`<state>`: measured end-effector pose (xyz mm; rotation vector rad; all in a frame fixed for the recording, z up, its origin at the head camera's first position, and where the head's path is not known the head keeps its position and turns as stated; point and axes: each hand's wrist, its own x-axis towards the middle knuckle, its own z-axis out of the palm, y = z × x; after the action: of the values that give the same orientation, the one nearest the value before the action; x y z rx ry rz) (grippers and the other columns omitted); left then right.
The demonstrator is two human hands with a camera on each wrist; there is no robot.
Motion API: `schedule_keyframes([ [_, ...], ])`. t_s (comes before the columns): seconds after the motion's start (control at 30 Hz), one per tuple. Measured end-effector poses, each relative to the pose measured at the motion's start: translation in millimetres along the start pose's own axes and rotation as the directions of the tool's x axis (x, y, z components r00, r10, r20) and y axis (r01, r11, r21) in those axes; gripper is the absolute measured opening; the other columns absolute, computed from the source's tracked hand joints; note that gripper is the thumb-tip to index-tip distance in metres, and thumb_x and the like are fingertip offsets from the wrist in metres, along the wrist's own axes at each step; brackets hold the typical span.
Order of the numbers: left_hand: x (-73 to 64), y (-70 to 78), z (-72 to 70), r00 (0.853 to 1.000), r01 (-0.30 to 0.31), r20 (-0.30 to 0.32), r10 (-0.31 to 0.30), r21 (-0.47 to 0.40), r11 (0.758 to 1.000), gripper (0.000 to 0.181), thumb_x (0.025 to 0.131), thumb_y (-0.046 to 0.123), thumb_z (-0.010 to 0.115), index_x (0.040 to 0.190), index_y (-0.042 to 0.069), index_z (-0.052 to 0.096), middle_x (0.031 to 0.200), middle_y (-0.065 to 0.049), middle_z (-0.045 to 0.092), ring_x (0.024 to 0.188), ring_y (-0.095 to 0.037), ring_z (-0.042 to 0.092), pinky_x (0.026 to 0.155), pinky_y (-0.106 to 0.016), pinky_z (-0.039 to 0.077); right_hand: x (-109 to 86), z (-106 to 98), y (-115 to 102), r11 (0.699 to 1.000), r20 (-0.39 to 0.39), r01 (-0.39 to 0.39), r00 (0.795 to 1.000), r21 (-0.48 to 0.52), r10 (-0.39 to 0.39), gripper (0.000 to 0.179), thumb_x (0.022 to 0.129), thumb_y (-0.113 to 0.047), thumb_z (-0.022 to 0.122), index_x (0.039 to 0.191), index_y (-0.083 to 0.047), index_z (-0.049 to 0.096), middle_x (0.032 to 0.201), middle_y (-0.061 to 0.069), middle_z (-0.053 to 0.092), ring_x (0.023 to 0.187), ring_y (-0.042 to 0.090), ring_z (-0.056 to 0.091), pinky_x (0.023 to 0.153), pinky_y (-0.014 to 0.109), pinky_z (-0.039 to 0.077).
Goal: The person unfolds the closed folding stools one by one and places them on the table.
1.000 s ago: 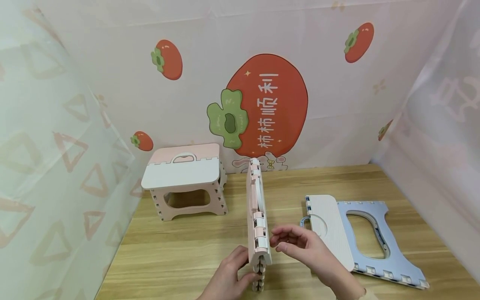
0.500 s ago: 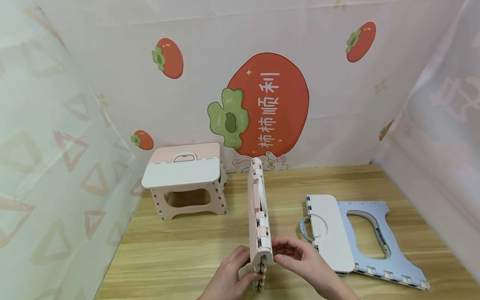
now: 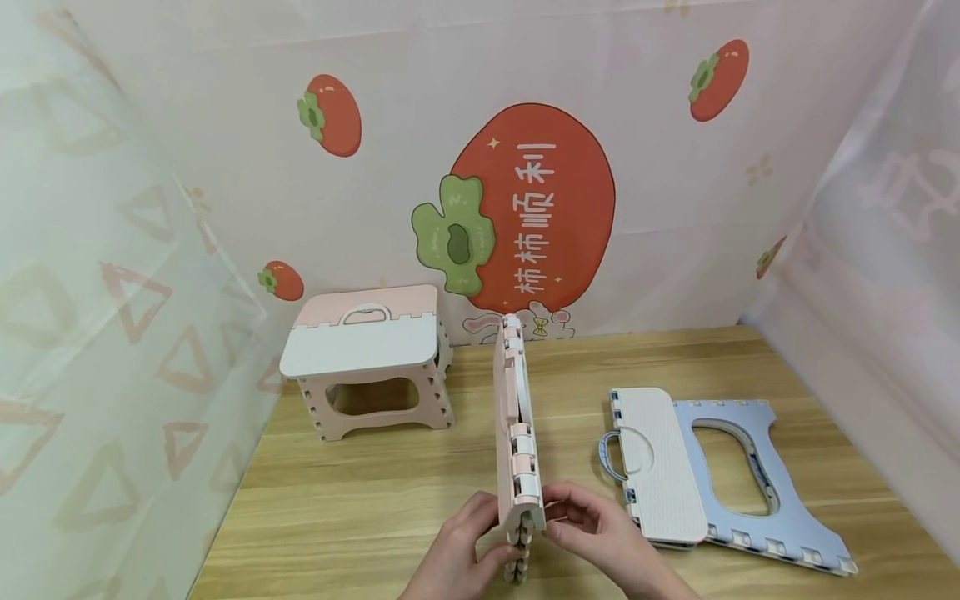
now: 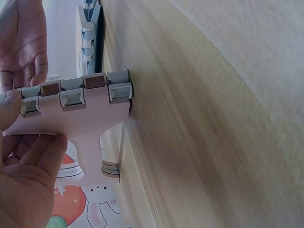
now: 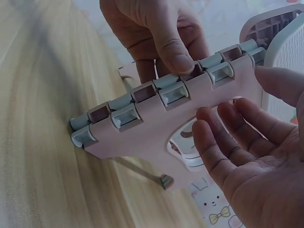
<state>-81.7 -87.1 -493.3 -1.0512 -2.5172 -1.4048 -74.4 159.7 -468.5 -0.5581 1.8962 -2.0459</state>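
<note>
A pink and white folding stool [image 3: 517,417], folded flat, stands upright on the table, its hinged edge on top. My left hand [image 3: 461,550] grips its near end from the left; in the right wrist view the left thumb [image 5: 178,59] presses the hinged leg edge. In the left wrist view the left fingers reach the leg panel's cut-out. My right hand [image 3: 600,537] is at the stool's right side, low near the top panel's corner. Its fingers [image 5: 213,142] are loosely bent beside the cut-out, and its thumb lies by the panel's edge.
At the back left stands an unfolded pink and white stool [image 3: 360,346] with a white carry handle. A blue and white stool [image 3: 667,467] lies folded on the right of the wooden table [image 3: 352,517]. A printed cloth [image 3: 637,250] hangs behind.
My right hand has moved left and slightly down, from apart from the folded stool to its right side. The left hand has kept its grip, and the stool has hardly moved.
</note>
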Motion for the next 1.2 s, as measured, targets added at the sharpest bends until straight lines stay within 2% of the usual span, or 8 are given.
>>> schedule_keyframes([
  [0.2,-1.1,-0.2,0.7,1.000,0.004,-0.011,-0.004,-0.003,1.000,0.047,0.091,0.014,0.078,0.135,0.015,0.062,0.119,0.005,0.062,0.111,-0.012,0.065,0.092,-0.033,0.059,0.0,2,6,0.998,0.016,0.028,1.000,-0.047,-0.027,0.036,0.099,-0.003,0.063,0.134,0.003,0.058,0.129,0.017,0.062,0.115,0.016,0.064,0.099,0.029,0.055],
  [0.33,-1.6,1.3,1.0,1.000,0.004,-0.016,-0.004,0.023,1.000,0.049,0.089,0.012,0.079,0.136,0.015,0.062,0.120,0.005,0.062,0.110,-0.012,0.065,0.091,-0.034,0.059,0.8,5,9,0.993,0.033,0.083,0.996,-0.089,-0.080,0.036,0.099,-0.002,0.064,0.135,-0.002,0.059,0.130,0.014,0.060,0.115,0.015,0.062,0.099,0.030,0.055],
  [0.53,-2.0,3.0,2.2,1.000,0.021,-0.010,-0.021,0.061,0.998,0.050,0.092,0.015,0.076,0.139,0.015,0.059,0.124,0.004,0.062,0.112,-0.014,0.065,0.091,-0.034,0.059,2.7,9,11,0.960,0.028,0.182,0.983,-0.212,-0.181,0.033,0.097,-0.004,0.067,0.129,-0.010,0.062,0.123,0.008,0.062,0.113,0.012,0.062,0.099,0.030,0.054],
  [0.67,-2.5,2.0,5.2,0.998,-0.030,-0.057,0.035,0.098,0.995,0.056,0.089,0.013,0.079,0.140,0.014,0.059,0.126,0.004,0.062,0.110,-0.014,0.066,0.090,-0.033,0.060,4.0,11,12,0.939,0.006,0.188,0.981,-0.287,-0.195,0.031,0.097,-0.008,0.070,0.126,-0.014,0.062,0.121,0.004,0.064,0.112,0.012,0.065,0.099,0.029,0.054],
  [0.77,-2.8,1.3,7.6,0.991,-0.078,-0.103,0.089,0.112,0.991,0.061,0.085,0.010,0.082,0.141,0.012,0.059,0.125,0.004,0.062,0.108,-0.014,0.067,0.089,-0.032,0.060,5.1,11,13,0.925,0.001,0.197,0.978,-0.325,-0.208,0.031,0.096,-0.010,0.071,0.126,-0.015,0.061,0.120,0.003,0.064,0.112,0.012,0.065,0.098,0.029,0.055],
  [0.83,-3.0,1.1,8.6,0.987,-0.089,-0.125,0.101,0.104,0.991,0.063,0.083,0.009,0.083,0.141,0.013,0.058,0.125,0.004,0.061,0.108,-0.015,0.067,0.089,-0.032,0.060,5.5,11,14,0.916,-0.002,0.214,0.974,-0.340,-0.228,0.032,0.096,-0.010,0.071,0.126,-0.014,0.061,0.119,0.003,0.065,0.110,0.012,0.066,0.097,0.029,0.055],
  [1.07,-3.7,0.0,8.0,0.986,-0.082,-0.148,0.081,-0.001,0.997,0.050,0.092,0.013,0.077,0.139,0.014,0.060,0.126,0.004,0.061,0.111,-0.015,0.067,0.090,-0.033,0.060,7.2,12,18,0.898,0.002,0.260,0.961,-0.356,-0.277,0.034,0.094,-0.008,0.073,0.125,-0.015,0.062,0.117,0.001,0.067,0.107,0.012,0.067,0.095,0.030,0.056],
  [1.2,-2.2,-1.3,6.2,0.974,-0.149,-0.170,0.149,0.012,0.989,0.046,0.093,0.012,0.075,0.138,0.008,0.062,0.123,0.000,0.061,0.108,-0.015,0.067,0.087,-0.032,0.061,8.8,13,18,0.874,0.010,0.287,0.951,-0.392,-0.308,0.036,0.093,-0.009,0.075,0.126,-0.016,0.062,0.116,-0.001,0.068,0.106,0.010,0.066,0.092,0.031,0.058],
])
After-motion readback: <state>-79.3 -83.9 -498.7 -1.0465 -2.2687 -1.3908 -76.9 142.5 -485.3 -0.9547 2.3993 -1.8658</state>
